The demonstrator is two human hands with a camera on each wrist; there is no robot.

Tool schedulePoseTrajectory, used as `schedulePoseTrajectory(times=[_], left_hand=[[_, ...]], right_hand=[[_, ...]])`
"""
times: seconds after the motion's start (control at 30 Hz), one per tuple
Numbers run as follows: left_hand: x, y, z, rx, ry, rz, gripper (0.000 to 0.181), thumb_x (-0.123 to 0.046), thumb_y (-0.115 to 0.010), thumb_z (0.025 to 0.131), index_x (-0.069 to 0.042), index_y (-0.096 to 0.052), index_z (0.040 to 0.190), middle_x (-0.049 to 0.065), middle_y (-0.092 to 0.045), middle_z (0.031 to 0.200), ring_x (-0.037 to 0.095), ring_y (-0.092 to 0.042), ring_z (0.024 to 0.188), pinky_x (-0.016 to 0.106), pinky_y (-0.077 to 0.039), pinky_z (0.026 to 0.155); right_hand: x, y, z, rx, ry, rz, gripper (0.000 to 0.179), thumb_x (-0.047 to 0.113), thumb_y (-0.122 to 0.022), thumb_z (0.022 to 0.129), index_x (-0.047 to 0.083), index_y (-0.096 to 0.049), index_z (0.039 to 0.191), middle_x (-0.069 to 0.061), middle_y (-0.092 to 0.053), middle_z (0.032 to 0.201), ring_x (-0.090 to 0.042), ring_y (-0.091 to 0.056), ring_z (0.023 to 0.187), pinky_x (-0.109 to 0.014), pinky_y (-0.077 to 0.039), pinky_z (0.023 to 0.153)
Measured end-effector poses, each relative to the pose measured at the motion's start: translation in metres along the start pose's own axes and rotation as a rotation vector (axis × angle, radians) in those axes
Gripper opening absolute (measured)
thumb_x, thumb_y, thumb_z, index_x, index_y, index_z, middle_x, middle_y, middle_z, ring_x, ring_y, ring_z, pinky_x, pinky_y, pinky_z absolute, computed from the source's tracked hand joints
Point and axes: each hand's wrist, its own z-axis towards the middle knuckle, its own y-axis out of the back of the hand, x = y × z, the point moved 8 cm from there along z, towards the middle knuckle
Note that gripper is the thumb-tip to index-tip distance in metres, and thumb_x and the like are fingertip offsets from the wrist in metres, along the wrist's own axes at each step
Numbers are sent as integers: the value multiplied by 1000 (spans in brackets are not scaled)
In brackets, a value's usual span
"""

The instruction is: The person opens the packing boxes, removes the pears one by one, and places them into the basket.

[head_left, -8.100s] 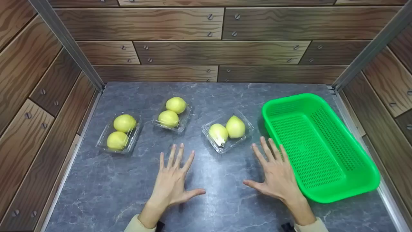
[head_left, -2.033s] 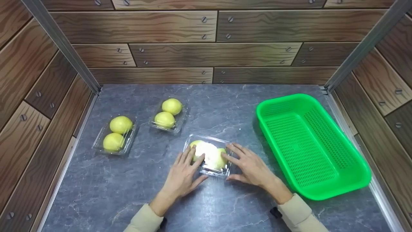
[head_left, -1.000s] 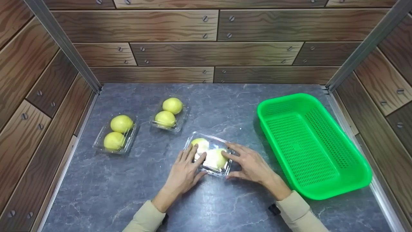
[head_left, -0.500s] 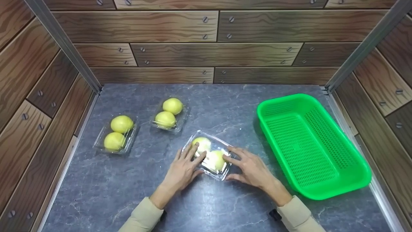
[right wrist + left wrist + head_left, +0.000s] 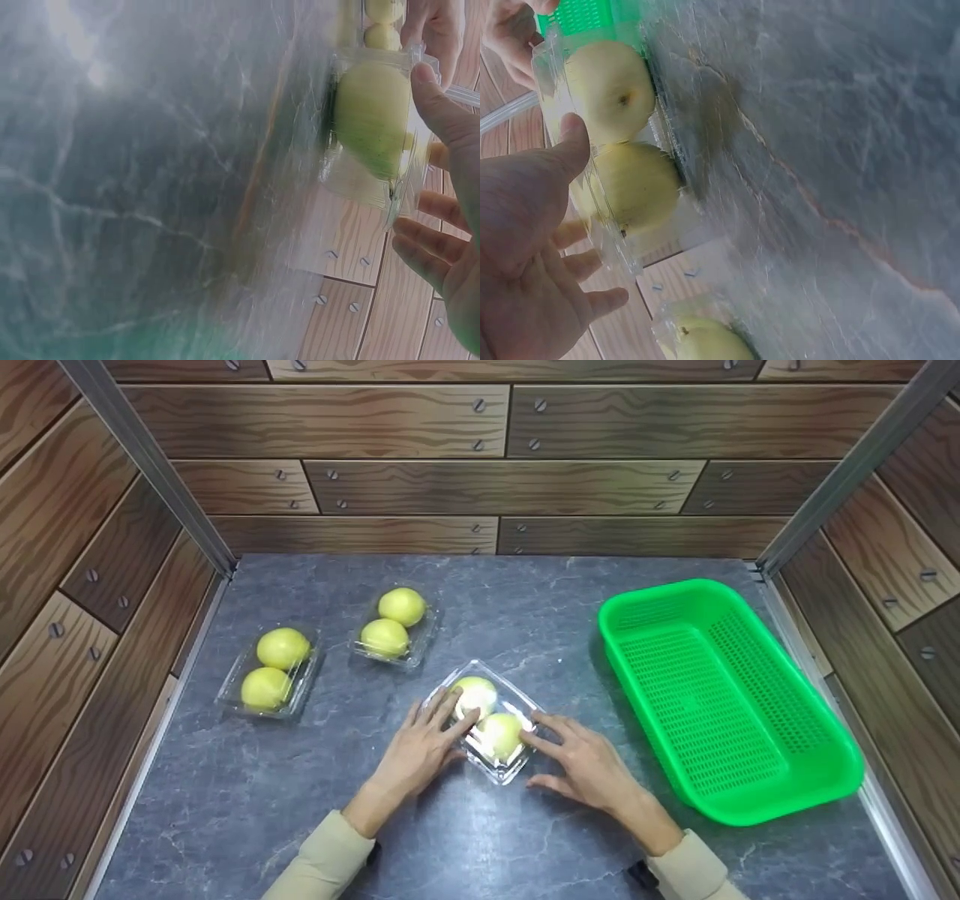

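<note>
In the head view a clear plastic clamshell box (image 5: pixel 501 777) with two yellow-green pears (image 5: pixel 501 735) sits on the table between both hands. My left hand (image 5: pixel 416 750) rests straight fingers on the left side of its lid. At the right corner, fingertips of my right hand (image 5: pixel 589 765) touch the box, the thumb apart from it. The left wrist view shows a thumb (image 5: pixel 571 142) by the lid edge and the pears (image 5: pixel 634 187) inside. Seen from the right wrist, the thumb (image 5: pixel 426 79) overlaps the lid edge, and a pear (image 5: pixel 371 112) shows through the plastic.
A green perforated plastic basket (image 5: pixel 690 701) stands at the right. Two more clear boxes of pears lie at the left, one at the far left (image 5: pixel 306 697) and one farther back (image 5: pixel 429 634). Wood-patterned panels (image 5: pixel 405 487) wall in the grey table (image 5: pixel 480 855).
Both hands have gone from spread over the table to the nearest box, which came nearer and leftward, away from the basket. Over the last second the box has turned clockwise under them.
</note>
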Motion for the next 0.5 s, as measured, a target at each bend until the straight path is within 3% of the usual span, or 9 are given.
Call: schedulePoseTrajectory(times=[0.13, 0.5], left_hand=[[2, 0, 1, 18, -14, 18, 64, -45, -65, 98, -28, -48, 158, 16, -43, 166, 37, -43, 154, 60, -45, 123], [8, 6, 4, 50, -40, -3, 65, -40, -68, 95, -27, -51, 156, 16, -45, 166, 35, -44, 154, 58, -46, 122]], right_hand=[[4, 0, -4, -16, 3, 3, 74, 60, -85, 76, 24, -69, 138, -11, -64, 146, -31, -68, 123, -45, -67, 90], [13, 2, -8, -3, -2, 4, 71, 63, -80, 81, 26, -68, 141, -9, -64, 147, -28, -68, 120, -37, -68, 74]])
